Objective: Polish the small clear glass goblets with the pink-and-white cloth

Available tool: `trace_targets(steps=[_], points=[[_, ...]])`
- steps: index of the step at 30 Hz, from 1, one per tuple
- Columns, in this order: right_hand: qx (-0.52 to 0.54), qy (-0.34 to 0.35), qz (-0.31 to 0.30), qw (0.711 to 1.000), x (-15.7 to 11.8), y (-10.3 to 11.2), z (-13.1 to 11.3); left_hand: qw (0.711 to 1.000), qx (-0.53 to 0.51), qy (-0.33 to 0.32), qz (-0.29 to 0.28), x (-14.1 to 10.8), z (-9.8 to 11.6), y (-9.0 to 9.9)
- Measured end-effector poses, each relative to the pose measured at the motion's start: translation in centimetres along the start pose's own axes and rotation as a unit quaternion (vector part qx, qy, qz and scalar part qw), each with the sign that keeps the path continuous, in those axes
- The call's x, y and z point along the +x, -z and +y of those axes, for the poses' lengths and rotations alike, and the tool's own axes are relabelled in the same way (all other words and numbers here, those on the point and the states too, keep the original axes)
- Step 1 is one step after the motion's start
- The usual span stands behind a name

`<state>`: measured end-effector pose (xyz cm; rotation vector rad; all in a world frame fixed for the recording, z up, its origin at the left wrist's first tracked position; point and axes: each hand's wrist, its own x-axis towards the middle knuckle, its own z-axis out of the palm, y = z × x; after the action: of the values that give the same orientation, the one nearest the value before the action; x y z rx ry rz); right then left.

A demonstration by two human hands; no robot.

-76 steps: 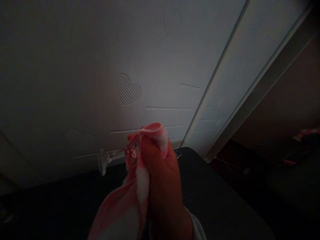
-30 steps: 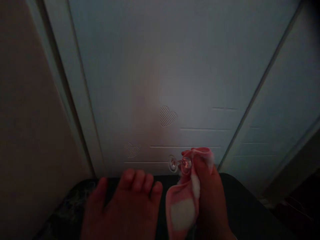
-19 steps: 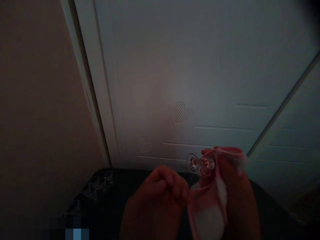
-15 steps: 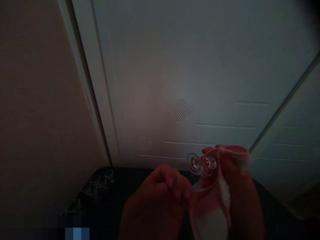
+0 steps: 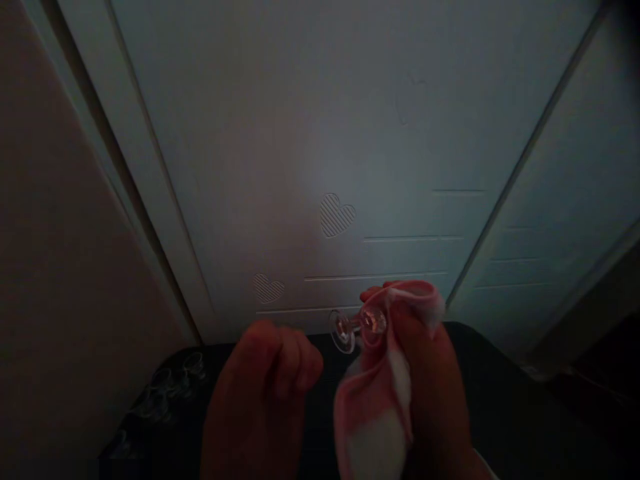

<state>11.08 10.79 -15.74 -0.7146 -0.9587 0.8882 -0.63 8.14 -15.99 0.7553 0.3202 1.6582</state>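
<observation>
My right hand (image 5: 430, 373) is wrapped round a pink and white cloth (image 5: 375, 413), which hangs down from my fingers. Within its folds sits a small clear stemmed glass (image 5: 371, 321), held sideways with its round foot sticking out to the left. Part of the bowl is covered by cloth. To the left of the glass, apart from it, is my left hand (image 5: 265, 393); its fingers are curled in and nothing shows in them.
Several small stemmed glasses (image 5: 170, 387) stand on the left end of a dark table (image 5: 320, 413). Behind it rises a pale panel (image 5: 300, 133) with embossed hearts and lines. A wall (image 5: 55, 280) borders the left side. The light is dim.
My left hand has drawn away from the cloth to the left, leaving a gap. The right hand keeps hold of the cloth and glass. The whole view has swung to the right.
</observation>
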Motion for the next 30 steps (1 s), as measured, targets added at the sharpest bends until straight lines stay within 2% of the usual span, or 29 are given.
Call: trace_targets(steps=[2, 7, 11, 14, 20, 24, 27, 29, 30], points=[[0.008, 0.005, 0.008, 1.0, -0.1, -0.1, 0.1, 0.997, 0.07, -0.017, 0.022, 0.0, -0.1, 0.1], [0.026, 0.005, 0.005, 1.0, -0.4, -0.1, 0.5, 0.984, 0.165, 0.004, 0.063, -0.3, -0.2, 0.6], [0.024, 0.03, -0.014, 0.999, -0.4, 0.0, 0.6, 0.964, 0.23, -0.06, 0.115, -0.2, -0.1, 1.0], [0.01, 0.039, -0.011, 0.999, -0.4, 0.1, 0.5, 0.95, 0.278, -0.081, 0.117, -0.4, -0.2, 0.7], [-0.005, 0.034, -0.05, 0.998, -0.2, 0.3, 0.4, 0.881, 0.446, -0.109, 0.11, -1.0, -0.1, -0.5], [0.0, 0.017, -0.103, 0.995, 0.1, 0.6, 0.5, 0.856, 0.477, -0.155, 0.127, -1.2, -0.4, -0.9], [-0.018, 0.03, -0.125, 0.992, 0.1, 0.8, 0.8, 0.839, 0.486, -0.204, 0.131, -1.3, -0.8, -0.9], [-0.043, 0.049, -0.129, 0.989, 0.1, 0.8, 1.1, 0.845, 0.483, -0.192, 0.128, -1.4, -0.8, -0.8], [-0.056, 0.058, -0.13, 0.988, 0.0, 0.9, 1.3, 0.867, 0.452, -0.164, 0.127, -1.3, -0.7, -0.8]])
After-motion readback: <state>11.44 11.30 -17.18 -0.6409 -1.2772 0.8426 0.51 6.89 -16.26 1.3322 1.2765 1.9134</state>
